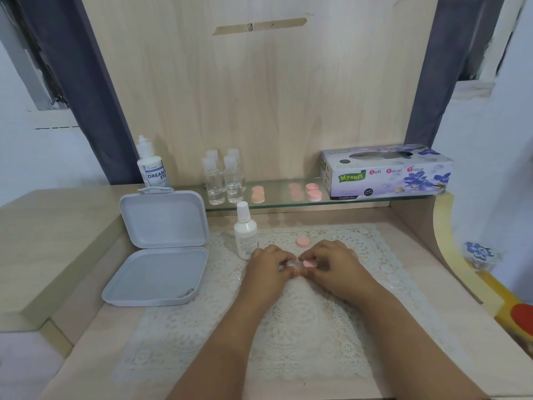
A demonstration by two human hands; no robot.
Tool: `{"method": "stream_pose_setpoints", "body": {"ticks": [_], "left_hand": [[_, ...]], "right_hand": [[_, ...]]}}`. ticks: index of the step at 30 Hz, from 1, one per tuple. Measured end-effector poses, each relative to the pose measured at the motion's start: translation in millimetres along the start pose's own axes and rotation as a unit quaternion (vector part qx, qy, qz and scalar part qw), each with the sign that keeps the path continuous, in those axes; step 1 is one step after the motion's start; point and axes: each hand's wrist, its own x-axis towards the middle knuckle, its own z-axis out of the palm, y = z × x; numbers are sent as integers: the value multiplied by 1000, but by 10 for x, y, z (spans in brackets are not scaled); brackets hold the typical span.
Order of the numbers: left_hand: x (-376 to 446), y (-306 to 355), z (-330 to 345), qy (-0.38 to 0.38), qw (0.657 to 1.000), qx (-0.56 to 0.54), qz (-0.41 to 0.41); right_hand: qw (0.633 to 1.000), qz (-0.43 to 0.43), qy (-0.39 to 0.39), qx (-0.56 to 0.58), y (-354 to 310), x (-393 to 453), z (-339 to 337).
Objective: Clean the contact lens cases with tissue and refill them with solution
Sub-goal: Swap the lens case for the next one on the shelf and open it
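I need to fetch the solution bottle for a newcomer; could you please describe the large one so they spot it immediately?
Find the open white box at the left. Directly behind its raised lid stands the solution bottle. Unlike the four small clear bottles nearby, it is white and opaque.

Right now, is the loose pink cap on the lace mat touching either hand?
Apart. The head view shows bare lace between the pink cap and both the left hand and right hand.

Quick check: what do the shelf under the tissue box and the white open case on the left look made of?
Shelf: apparently clear glass, with a greenish edge and the wood showing through it. Open case: seemingly matte white moulded plastic, with rounded corners and a hinged lid.
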Motion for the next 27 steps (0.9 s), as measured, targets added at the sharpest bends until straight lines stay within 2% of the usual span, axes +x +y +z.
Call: {"method": "stream_pose_setpoints", "body": {"ticks": [7,13,18,24,27], "left_hand": [[4,1,-3,-4,1000,1,-7],[-1,4,-3,-4,1000,-6,-13],[-6,1,-5,-4,1000,12,-4],[4,-8,3,-3,1000,-8,-9],[0,-7,8,0,1000,-6,-7]], "right_hand": [[997,54,30,53,-68,-31,-81],[994,34,19,106,-58,-50,-37],[996,60,27,62,-67,-35,-56],[991,46,-4,129,-33,-45,-14],[993,37,-8,109,-28,-35,1]]}}
